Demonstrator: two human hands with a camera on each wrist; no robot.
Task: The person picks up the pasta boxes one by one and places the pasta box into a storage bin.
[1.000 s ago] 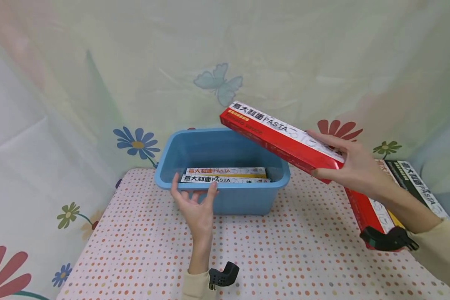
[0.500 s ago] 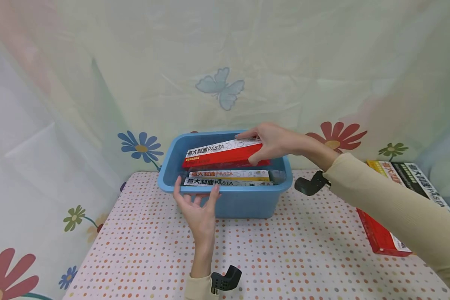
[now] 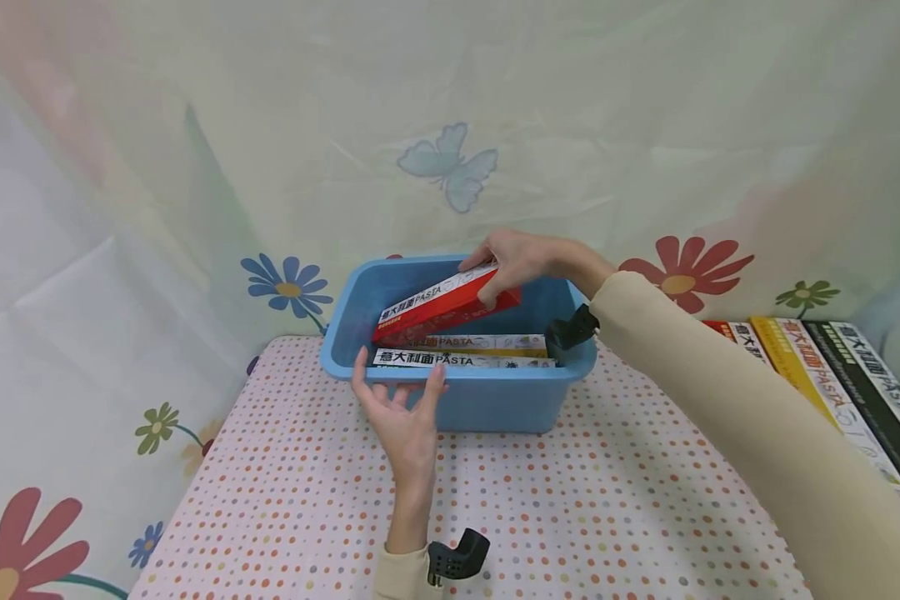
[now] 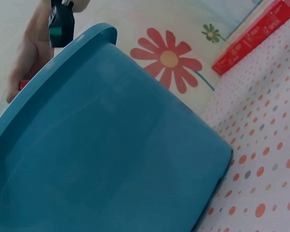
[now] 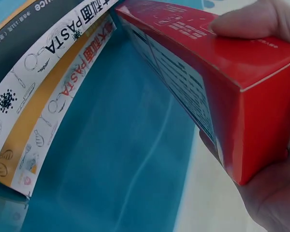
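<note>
My right hand [image 3: 521, 260] grips the right end of a red pasta box [image 3: 438, 307], tilted with its left end lower, inside the blue bin [image 3: 495, 402]. The right wrist view shows the thumb on the red box [image 5: 198, 53] and fingers under its far side. Along the bin's front wall stand a white-edged dark box [image 3: 420, 358] and a yellow one [image 3: 525, 342], side by side. My left hand [image 3: 403, 429] touches the bin's front rim with thumb and fingers spread; its fingertip shows at the bin's edge in the left wrist view.
At the right of the dotted table [image 3: 307, 483] lie more pasta boxes: a red one [image 3: 742, 337], a yellow one [image 3: 817, 375] and a black one [image 3: 870, 400]. A flowered curtain [image 3: 570, 125] hangs right behind the bin.
My right hand has carried the red box from the right, above the bin, leftward and down into it; the box now slants more steeply than half a second ago. My left hand has stayed on the rim.
</note>
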